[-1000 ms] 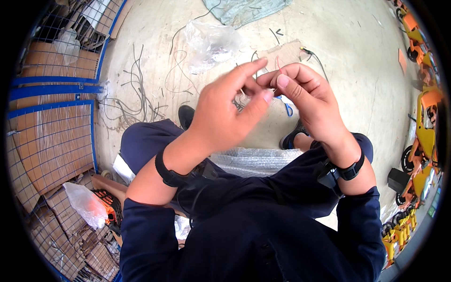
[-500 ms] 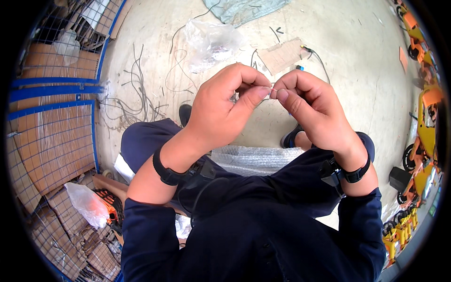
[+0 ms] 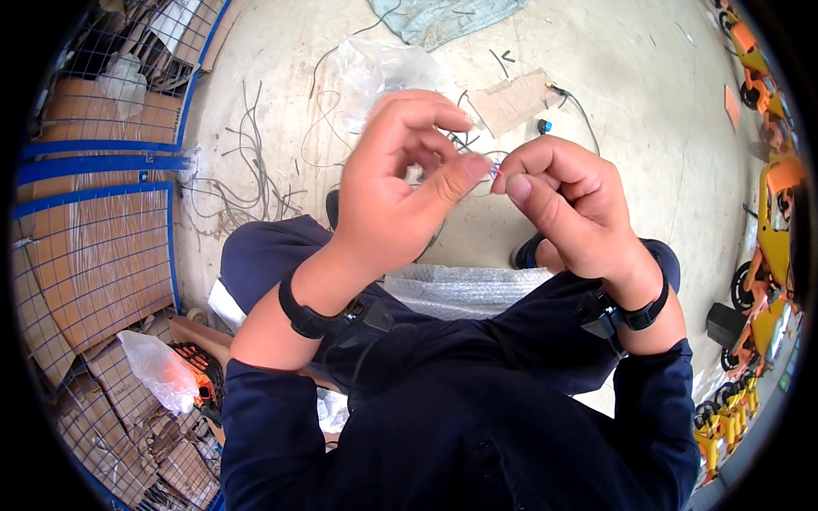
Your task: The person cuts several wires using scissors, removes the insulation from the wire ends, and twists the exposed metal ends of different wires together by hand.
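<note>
A few thin wires (image 3: 496, 170), with blue and red showing, lie between my two hands above the floor. My right hand (image 3: 567, 196) pinches them between thumb and forefinger. Close by on the left, my left hand (image 3: 396, 175) has its fingers spread and slightly blurred, its thumb tip right beside the wires. Whether that thumb touches them I cannot tell. Parts of a dark cable show behind the left hand, and its course there is hidden.
Beyond my hands, a cardboard piece (image 3: 509, 100), a clear plastic bag (image 3: 383, 68) and loose dark cables (image 3: 256, 170) lie on the floor. Bubble wrap (image 3: 464, 289) is between my legs. A blue mesh cage (image 3: 98, 162) stands left; yellow and orange wheeled items (image 3: 771, 204) line the right.
My left fingers have opened away from the thumb, and that hand has shifted slightly left. My right hand has dropped a little, still pinching; more blue and red wire shows.
</note>
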A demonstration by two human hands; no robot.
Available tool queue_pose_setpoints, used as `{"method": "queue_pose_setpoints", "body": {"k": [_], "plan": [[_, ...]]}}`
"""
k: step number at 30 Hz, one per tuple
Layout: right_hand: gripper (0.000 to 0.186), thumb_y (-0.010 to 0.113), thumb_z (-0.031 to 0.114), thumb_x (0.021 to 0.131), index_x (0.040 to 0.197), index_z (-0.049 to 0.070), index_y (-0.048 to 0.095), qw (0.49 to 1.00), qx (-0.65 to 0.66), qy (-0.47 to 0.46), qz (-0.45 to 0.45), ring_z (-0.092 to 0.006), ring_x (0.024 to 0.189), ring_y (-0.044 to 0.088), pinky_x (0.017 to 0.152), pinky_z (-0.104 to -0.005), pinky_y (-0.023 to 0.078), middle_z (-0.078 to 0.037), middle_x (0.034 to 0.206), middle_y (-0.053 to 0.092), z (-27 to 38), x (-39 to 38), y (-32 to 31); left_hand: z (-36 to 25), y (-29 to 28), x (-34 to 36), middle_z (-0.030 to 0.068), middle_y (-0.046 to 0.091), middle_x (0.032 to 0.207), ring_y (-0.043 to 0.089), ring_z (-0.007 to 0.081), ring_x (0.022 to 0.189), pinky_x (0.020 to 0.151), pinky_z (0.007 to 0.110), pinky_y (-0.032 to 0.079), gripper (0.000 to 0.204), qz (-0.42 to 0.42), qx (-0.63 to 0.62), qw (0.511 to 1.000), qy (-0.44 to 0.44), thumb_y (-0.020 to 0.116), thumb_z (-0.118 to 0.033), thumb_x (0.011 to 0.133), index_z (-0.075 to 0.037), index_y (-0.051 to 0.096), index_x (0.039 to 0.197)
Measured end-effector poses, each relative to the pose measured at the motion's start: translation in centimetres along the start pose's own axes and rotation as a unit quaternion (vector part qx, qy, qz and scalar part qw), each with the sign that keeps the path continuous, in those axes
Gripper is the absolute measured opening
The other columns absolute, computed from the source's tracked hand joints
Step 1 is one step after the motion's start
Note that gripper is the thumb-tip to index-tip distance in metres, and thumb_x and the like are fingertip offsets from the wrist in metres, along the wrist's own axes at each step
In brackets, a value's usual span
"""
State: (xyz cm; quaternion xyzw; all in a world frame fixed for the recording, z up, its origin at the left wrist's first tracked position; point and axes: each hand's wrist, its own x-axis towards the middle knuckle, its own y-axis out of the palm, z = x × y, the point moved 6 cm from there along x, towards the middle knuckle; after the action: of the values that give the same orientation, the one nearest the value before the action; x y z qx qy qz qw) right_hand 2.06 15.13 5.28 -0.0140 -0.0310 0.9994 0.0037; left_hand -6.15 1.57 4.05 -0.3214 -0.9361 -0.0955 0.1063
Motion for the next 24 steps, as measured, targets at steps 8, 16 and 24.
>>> {"method": "queue_pose_setpoints", "body": {"k": [8,16,24], "plan": [[0.007,0.058,0.003,0.090,0.096,0.001,0.062,0.990,-0.117,-0.060,-0.043,-0.0044,0.054,0.043,0.050,-0.0209,0.036,0.001,0.063,0.053,0.3,0.1,0.2,-2.3,0.6,-0.4,0.0128,0.065,0.087,0.060,0.0135,0.066,0.056,0.023,0.047,0.014,0.050,0.285,0.933,0.215,0.067,0.003,0.081,0.003,0.068,0.095],[0.011,0.059,-0.001,0.086,0.097,0.001,0.061,0.947,-0.266,-0.173,-0.056,-0.0243,0.060,0.064,0.053,-0.0293,0.049,-0.011,0.075,0.064,1.0,0.0,0.4,-2.0,0.9,-0.5,0.0100,0.065,0.076,0.061,0.0189,0.061,0.052,0.027,0.049,0.013,0.025,0.297,0.929,0.219,0.071,0.002,0.072,0.000,0.067,0.084],[0.012,0.060,-0.001,0.085,0.097,0.001,0.060,0.939,-0.273,-0.196,-0.070,-0.0268,0.062,0.065,0.053,-0.0310,0.050,-0.011,0.078,0.065,0.8,-0.1,0.7,-2.0,1.0,-0.5,0.0090,0.064,0.074,0.058,0.0130,0.055,0.046,0.023,0.046,0.013,0.003,0.282,0.938,0.204,0.071,0.005,0.072,0.001,0.066,0.083]]}}
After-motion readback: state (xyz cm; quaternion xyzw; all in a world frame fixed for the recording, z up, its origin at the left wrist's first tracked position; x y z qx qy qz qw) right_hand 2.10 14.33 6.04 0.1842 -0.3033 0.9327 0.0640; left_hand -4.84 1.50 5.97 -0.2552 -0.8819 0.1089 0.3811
